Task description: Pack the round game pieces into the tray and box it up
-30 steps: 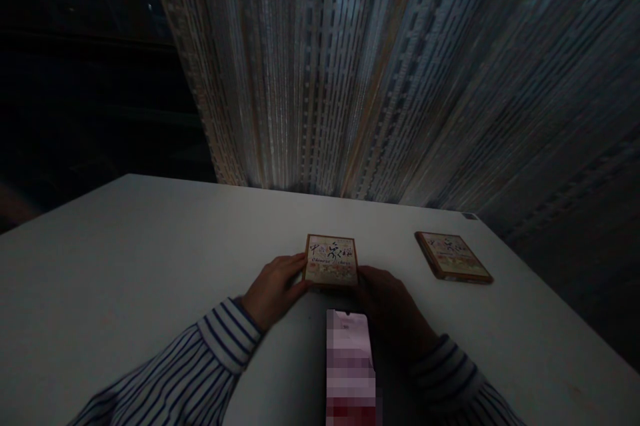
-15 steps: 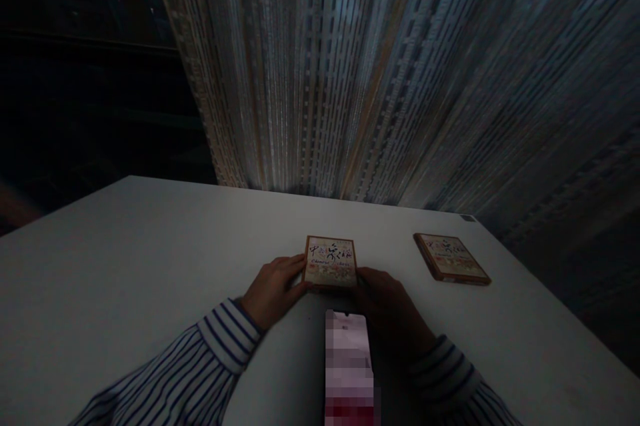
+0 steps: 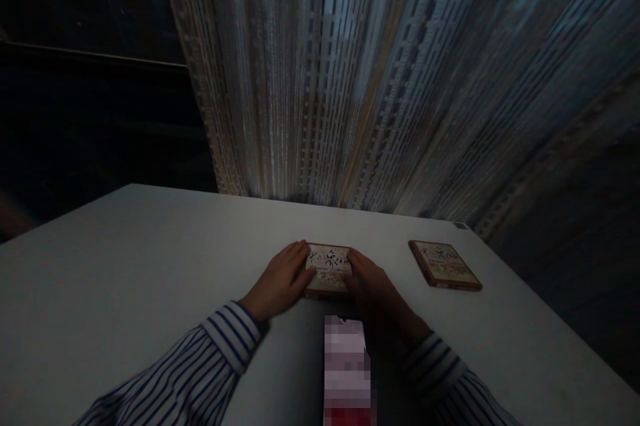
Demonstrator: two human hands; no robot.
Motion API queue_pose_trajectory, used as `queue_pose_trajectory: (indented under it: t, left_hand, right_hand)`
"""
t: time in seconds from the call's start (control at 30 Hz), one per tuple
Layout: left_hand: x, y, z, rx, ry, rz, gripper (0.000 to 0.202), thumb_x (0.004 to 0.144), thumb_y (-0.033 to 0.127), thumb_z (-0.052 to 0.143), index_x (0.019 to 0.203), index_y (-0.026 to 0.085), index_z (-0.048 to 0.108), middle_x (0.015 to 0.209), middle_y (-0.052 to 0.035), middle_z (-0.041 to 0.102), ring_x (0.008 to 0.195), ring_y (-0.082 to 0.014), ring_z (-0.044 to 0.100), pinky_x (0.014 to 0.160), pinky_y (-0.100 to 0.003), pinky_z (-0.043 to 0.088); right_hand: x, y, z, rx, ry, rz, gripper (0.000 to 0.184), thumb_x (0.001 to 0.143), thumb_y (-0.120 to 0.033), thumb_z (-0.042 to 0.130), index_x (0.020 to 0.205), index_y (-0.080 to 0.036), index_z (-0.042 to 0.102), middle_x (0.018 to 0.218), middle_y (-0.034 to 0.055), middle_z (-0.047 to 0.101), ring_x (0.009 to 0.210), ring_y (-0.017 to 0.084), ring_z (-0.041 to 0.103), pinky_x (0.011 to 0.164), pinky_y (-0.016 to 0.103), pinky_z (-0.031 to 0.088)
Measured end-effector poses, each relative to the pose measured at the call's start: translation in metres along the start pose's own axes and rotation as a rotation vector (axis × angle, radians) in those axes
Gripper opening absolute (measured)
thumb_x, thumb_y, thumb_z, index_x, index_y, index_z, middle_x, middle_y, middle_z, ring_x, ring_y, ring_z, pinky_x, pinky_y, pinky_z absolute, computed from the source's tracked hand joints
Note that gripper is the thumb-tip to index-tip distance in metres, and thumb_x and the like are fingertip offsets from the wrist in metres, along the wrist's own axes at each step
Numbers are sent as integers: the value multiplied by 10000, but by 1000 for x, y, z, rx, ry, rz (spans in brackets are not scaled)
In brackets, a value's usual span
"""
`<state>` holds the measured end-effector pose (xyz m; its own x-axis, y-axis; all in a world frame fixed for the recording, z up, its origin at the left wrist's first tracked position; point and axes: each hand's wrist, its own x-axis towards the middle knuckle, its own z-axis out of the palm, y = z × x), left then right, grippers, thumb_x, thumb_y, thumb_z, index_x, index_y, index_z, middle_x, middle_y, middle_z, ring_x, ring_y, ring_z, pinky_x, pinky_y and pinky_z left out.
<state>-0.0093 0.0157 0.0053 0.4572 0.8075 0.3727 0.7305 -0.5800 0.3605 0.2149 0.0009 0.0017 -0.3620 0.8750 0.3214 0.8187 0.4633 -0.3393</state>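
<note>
box [image 3: 327, 269] lying flat at lower centre of white table [image 3: 125, 266] | clasped at both side edges by left hand [image 3: 280, 283] and right hand [image 3: 373, 286] | even pressure advised, kept level | second box [image 3: 444, 265] at centre right, well apart

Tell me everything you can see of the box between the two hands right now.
The box is flat and square, brown-edged, with a pale printed lid bearing dark calligraphy and small red marks. It looks like cardboard or thin wood, lid closed, lying flat on the white table. The left hand and right hand press against its two sides, fingers lapping over the top edges.
</note>
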Motion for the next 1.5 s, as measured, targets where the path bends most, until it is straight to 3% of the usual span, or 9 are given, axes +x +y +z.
queue_pose_trajectory:
  t: [0.2, 0.33, 0.53, 0.9, 1.1, 1.23, 1.37, 1.5]
  left_hand:
    - [10, 0, 11, 36, -128, -21, 531, 886, 387, 342, 1314, 73, 363, 1407, -181, 316, 1308, -265, 267, 1052, -457, 257]
    - [11, -1, 13, 19, -142, -46, 540, 880, 398, 346, 1319, 84, 361, 1412, -176, 302, 1311, -267, 258, 1052, -467, 251]
    - [10, -1, 11, 32, -169, -59, 544, 880, 384, 334, 1323, 68, 354, 1410, -181, 307, 1310, -267, 261, 1053, -461, 247]
    - [10, -4, 16, 41, -138, -53, 526, 876, 396, 354, 1318, 111, 368, 1408, -154, 328, 1308, -269, 269, 1042, -476, 257]
    - [8, -9, 19, 30, -54, -15, 519, 878, 412, 354, 1307, 123, 388, 1404, -143, 344, 1300, -269, 284, 1037, -456, 277]
    - [6, -7, 10, 35, 17, -36, 472, 886, 378, 348, 1248, 93, 451, 1332, -156, 446, 1242, -254, 377, 1023, -421, 309]
    - [2, -4, -2, 20, 48, -119, 361, 898, 320, 312, 1078, 150, 574, 1063, -105, 638, 1014, -218, 560, 889, -360, 426]
    - [-1, -2, -6, 13, 33, -181, 342, 896, 287, 307, 1022, 176, 605, 1010, -91, 661, 955, -217, 582, 830, -339, 435]
  right_hand:
    - [18, -9, 4, -98, -106, 28, 492, 855, -267, 347, 1292, -47, 398, 1391, 189, 338, 1288, 252, 302, 1017, 472, 290]
    - [24, -15, 3, -112, -174, 80, 487, 867, -280, 324, 1314, -94, 377, 1408, 165, 319, 1304, 239, 270, 1024, 503, 242]
    - [23, -15, 6, -129, -174, 78, 496, 875, -282, 303, 1318, -68, 368, 1401, 165, 332, 1307, 238, 263, 1035, 480, 232]
    - [22, -9, 11, -148, -148, 71, 494, 863, -284, 333, 1316, -92, 376, 1408, 151, 326, 1305, 238, 264, 1028, 468, 250]
    - [13, -6, -4, -196, -98, 68, 441, 862, -257, 347, 1253, -88, 462, 1335, 151, 441, 1236, 235, 384, 1010, 418, 311]
    - [4, -2, -12, -197, -115, 58, 388, 876, -258, 330, 1170, -124, 545, 1246, 124, 538, 1134, 221, 492, 958, 378, 385]
    - [-3, 0, -10, -200, -140, 75, 364, 879, -269, 341, 1154, -173, 560, 1213, 85, 571, 1095, 211, 518, 926, 371, 410]
    - [-6, 1, -7, -209, -130, 80, 354, 888, -271, 325, 1128, -193, 574, 1224, 76, 563, 1088, 205, 522, 922, 363, 405]
